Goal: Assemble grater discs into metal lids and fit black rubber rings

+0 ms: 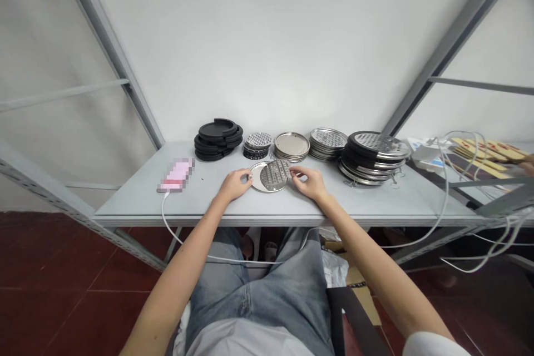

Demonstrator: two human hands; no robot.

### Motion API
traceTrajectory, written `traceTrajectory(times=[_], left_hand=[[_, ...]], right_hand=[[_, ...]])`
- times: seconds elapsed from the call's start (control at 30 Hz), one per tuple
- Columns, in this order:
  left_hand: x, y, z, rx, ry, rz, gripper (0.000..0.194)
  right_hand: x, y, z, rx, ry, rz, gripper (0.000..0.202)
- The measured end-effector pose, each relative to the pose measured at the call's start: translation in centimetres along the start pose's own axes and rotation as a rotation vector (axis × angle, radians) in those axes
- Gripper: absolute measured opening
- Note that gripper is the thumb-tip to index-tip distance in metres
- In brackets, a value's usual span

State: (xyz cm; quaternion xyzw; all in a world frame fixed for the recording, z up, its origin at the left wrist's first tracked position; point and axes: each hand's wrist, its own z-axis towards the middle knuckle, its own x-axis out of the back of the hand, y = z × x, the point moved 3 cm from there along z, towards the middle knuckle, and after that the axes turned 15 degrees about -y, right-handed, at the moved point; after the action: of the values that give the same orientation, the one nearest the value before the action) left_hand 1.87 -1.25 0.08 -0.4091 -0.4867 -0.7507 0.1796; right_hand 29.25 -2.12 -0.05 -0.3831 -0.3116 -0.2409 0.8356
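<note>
At the middle of the table, my left hand (236, 184) pinches the left rim of a shallow round metal dish (256, 179). My right hand (309, 182) has thumb and finger closed on the right edge of a perforated metal grater disc (275, 174). The disc is tilted over the right part of the dish and hides it there. Behind the hands stand a stack of similar grater discs (258, 141) and a stack of shallow metal dishes (292, 144). Whether the disc touches the dish's bottom is hard to see.
Black rings (217, 136) are stacked at the back left. To the right stand dishes with grater discs (329, 138) and a taller stack with black rings (371, 150). A phone (175, 175) lies left, its white cable (167, 217) hanging over the edge. Another person's hand (528, 164) shows far right.
</note>
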Motion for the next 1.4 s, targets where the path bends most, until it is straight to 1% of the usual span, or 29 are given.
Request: traceTrajectory(times=[0.07, 0.13, 0.3, 0.43, 0.5, 0.57, 0.6, 0.67, 0.9, 0.97, 1.07, 1.27, 1.4], left_hand=[[-0.1, 0.0, 0.0, -0.008, -0.001, 0.0, 0.025], [-0.1, 0.1, -0.1, -0.025, -0.012, 0.013, 0.024], [-0.1, 0.3, -0.2, -0.049, -0.064, 0.089, 0.024], [-0.2, 0.3, -0.2, -0.052, -0.089, 0.118, 0.029], [-0.2, 0.3, -0.2, -0.056, -0.089, 0.123, 0.031], [-0.2, 0.2, -0.3, -0.058, -0.085, 0.118, 0.031], [-0.3, 0.2, -0.3, -0.059, -0.082, 0.115, 0.031], [-0.3, 0.2, -0.3, -0.061, -0.075, 0.118, 0.03], [-0.2, 0.4, -0.4, -0.04, -0.087, 0.149, 0.031], [-0.2, 0.4, -0.4, -0.029, -0.097, 0.151, 0.032], [-0.1, 0.4, -0.4, -0.027, -0.104, 0.155, 0.034], [-0.2, 0.4, -0.4, -0.045, -0.092, 0.174, 0.03], [-0.2, 0.5, -0.5, -0.051, -0.09, 0.179, 0.03]], right_hand=[[-0.1, 0.1, 0.0, -0.049, -0.06, 0.057, 0.024], [-0.1, 0.1, 0.2, -0.079, -0.092, 0.112, 0.023], [0.0, 0.5, 0.6, -0.134, -0.037, 0.247, 0.02], [-0.2, 0.8, 0.8, -0.153, -0.064, 0.324, 0.019], [-0.4, 1.1, 0.9, -0.166, -0.097, 0.372, 0.025], [-0.6, 1.3, 0.9, -0.187, -0.137, 0.411, 0.037], [-0.7, 1.4, 0.9, -0.196, -0.159, 0.419, 0.041], [-0.9, 1.5, 0.9, -0.205, -0.197, 0.415, 0.044], [-1.1, 1.3, 0.7, -0.184, -0.3, 0.391, 0.038], [-1.1, 1.4, 0.7, -0.182, -0.289, 0.372, 0.039], [-1.1, 1.7, 0.8, -0.197, -0.241, 0.339, 0.038], [-1.0, 2.2, 1.0, -0.237, -0.166, 0.295, 0.035], [-0.8, 1.9, 1.0, -0.246, -0.166, 0.274, 0.032]])
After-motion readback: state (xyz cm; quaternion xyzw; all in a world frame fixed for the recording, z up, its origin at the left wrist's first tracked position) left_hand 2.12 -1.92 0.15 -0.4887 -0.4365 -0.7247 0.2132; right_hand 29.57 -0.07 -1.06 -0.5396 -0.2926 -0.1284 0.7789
